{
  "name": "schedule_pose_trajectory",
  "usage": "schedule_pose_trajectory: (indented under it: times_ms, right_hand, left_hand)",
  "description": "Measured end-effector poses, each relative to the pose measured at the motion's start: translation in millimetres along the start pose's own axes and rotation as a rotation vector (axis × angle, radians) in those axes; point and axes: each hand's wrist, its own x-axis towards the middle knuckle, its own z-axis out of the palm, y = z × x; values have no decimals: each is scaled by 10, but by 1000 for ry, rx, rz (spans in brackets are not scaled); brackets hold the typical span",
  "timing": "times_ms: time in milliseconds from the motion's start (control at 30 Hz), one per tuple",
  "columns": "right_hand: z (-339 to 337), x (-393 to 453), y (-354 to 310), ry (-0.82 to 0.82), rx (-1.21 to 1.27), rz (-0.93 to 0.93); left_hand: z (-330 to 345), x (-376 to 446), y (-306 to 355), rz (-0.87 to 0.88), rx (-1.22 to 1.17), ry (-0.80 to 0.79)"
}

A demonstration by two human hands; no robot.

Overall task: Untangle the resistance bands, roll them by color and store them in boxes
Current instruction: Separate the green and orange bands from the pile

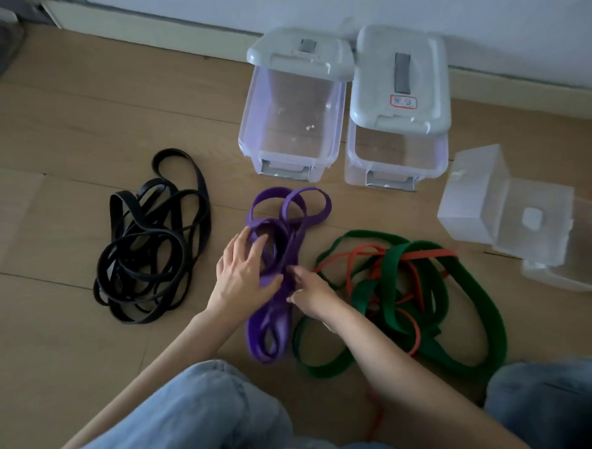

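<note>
Nearest the camera were the person's knees in light blue jeans (194,411), both forearms reaching out over the wooden floor (60,133).

The left hand (244,270) lay on top of the purple bands (284,231), fingers spread apart and mostly straight, the fingertips pressing down over one of the loops in the middle of the bundle. The thumb ran along the near edge of that loop. The right hand (310,292) sat just to the right, fingers curled in together and pinching a purple strand at the middle of the bundle. So the purple stuff ran between the two hands, with loops sticking out both nearer and farther than the fingers.

To the right of that hand was a messy pile of green bands (471,318) with thin orange bands (358,255) still tangled through them. Well off to the left lay the black bands (151,238), a loose heap on their own.

Farther back, by the wall, stood two clear boxes (289,121) side by side, grey lids (400,81) tipped back. A third, frosted clear box (503,206) sat open at the far right, a bit blurry.
</note>
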Motion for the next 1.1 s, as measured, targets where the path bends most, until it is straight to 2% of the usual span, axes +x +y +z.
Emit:
schedule_pose_trajectory:
  times_ms: [33,100,233,300,367,433,467,567,733,900,1000,1100]
  right_hand:
    - [-18,-9,18,-35,73,14]
    - [-125,-74,57,47,50,-19]
    - [-555,-289,195,497,59,-152]
    - [-799,-397,274,737,-120,-188]
    - [-966,-450,368,869,-338,-89]
    - [-1066,-456,454,824,-400,122]
    - [-1090,-455,487,754,-332,178]
    - [-1112,-398,592,658,-89,100]
    - [-1199,-314,693,704,-29,61]
    - [-1098,-359,688,597,397,54]
    - [-1028,-549,804,566,450,-58]
    - [-1214,-741,910,703,300,-77]
  left_hand:
    - [-5,-29,14,35,50,0]
    - [-44,-66,27,90,116,49]
    - [-96,-34,174,220,93,75]
    - [-81,36,300,279,74,21]
    - [-48,106,431,297,52,-62]
    - [2,168,556,287,2,-115]
    - [27,193,620,285,-29,-131]
    - [130,265,791,306,-105,-187]
    - [224,480,1001,274,-182,-310]
    - [423,669,1202,214,-161,-428]
    - [620,641,1272,150,13,-592]
    - [589,536,1376,111,-21,-757]
